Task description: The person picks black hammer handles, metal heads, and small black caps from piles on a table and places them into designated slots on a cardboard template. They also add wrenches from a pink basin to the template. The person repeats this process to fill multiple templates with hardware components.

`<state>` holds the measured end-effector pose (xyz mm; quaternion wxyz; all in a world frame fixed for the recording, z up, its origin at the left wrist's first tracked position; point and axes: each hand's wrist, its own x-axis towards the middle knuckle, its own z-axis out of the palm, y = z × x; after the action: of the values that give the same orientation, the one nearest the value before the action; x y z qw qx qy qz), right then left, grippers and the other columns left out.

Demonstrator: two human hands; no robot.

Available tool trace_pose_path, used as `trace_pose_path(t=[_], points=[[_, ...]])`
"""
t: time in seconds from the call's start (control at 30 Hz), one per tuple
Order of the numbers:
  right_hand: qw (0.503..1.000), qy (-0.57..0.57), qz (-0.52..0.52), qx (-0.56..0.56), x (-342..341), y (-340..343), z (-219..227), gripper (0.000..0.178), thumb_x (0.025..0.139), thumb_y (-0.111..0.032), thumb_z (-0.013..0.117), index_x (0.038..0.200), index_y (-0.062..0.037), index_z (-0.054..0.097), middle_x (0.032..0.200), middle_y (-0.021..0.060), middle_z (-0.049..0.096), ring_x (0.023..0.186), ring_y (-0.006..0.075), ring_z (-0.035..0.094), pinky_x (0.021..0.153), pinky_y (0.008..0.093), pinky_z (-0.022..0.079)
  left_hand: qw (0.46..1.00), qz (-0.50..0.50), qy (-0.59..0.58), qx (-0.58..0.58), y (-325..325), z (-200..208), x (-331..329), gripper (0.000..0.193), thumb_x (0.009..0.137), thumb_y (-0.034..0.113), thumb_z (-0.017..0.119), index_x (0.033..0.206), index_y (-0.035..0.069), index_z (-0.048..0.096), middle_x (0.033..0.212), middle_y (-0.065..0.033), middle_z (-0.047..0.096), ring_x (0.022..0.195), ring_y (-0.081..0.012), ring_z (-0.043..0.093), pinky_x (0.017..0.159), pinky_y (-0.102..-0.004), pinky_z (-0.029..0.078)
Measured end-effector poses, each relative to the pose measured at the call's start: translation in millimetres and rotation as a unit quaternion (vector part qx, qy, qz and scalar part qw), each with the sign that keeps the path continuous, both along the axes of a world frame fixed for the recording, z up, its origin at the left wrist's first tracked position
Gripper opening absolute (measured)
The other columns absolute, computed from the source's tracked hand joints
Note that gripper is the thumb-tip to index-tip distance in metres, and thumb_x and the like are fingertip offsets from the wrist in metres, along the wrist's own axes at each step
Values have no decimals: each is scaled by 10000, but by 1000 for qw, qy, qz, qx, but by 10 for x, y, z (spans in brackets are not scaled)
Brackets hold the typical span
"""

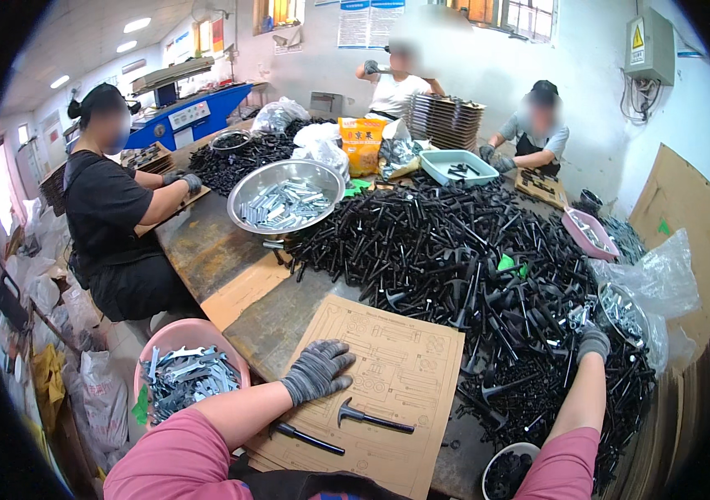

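Note:
My left hand (319, 372), in a grey striped glove, lies flat with fingers stretched out on a brown cardboard sheet (426, 354) printed with line drawings. Just below it on the sheet rest a small black hammer-shaped tool (376, 417) and a black rod-like handle (309, 437), whose near end is partly hidden by my forearm. My right hand (594, 343), gloved alike, reaches far right to the edge of a metal bowl (645, 321) of small silver parts, beside the black heap. Its fingertips blend into the parts, so what they hold cannot be made out.
A large heap of black metal tools (421, 242) covers the table's middle and right. Around it stand a steel basin (238, 204) of silver tubes, a pink basin (242, 367) of wrenches, a pink tray (609, 250) and a white bowl (488, 475). Several co-workers sit around.

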<state>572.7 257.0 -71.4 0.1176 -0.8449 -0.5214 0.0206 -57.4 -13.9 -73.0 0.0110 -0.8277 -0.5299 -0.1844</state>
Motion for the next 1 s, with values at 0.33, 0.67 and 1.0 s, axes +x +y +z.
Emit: trace_pose_path(t=[0.33, 0.67, 1.0], points=[[954, -262, 101, -106, -397, -375, 461, 270, 807, -186, 501, 1058, -115, 569, 1032, 115, 595, 946, 275, 570, 807, 349, 459, 1000, 30, -1, 3, -46, -44, -16, 463, 758, 397, 540, 1082, 68, 549, 1149, -145, 498, 1107, -308, 427, 945, -407, 305], [947, 50, 314, 50, -2336, -1560, 1024, 350, 779, -424, 517, 905, -106, 591, 824, 169, 602, 766, 346, 565, 676, 416, 436, 999, 44, 6, -4, -75, -96, -50, 462, 747, 379, 544, 1083, 62, 545, 1147, -162, 494, 1097, -307, 432, 940, -389, 312], [856, 112, 492, -112, -3754, -2572, 686, 241, 788, -285, 522, 933, -107, 598, 847, 125, 621, 785, 285, 597, 723, 361, 467, 999, 37, -9, 0, -54, -60, -31, 437, 744, 347, 576, 1074, 61, 553, 1159, -142, 494, 1103, -303, 428, 950, -399, 310]])
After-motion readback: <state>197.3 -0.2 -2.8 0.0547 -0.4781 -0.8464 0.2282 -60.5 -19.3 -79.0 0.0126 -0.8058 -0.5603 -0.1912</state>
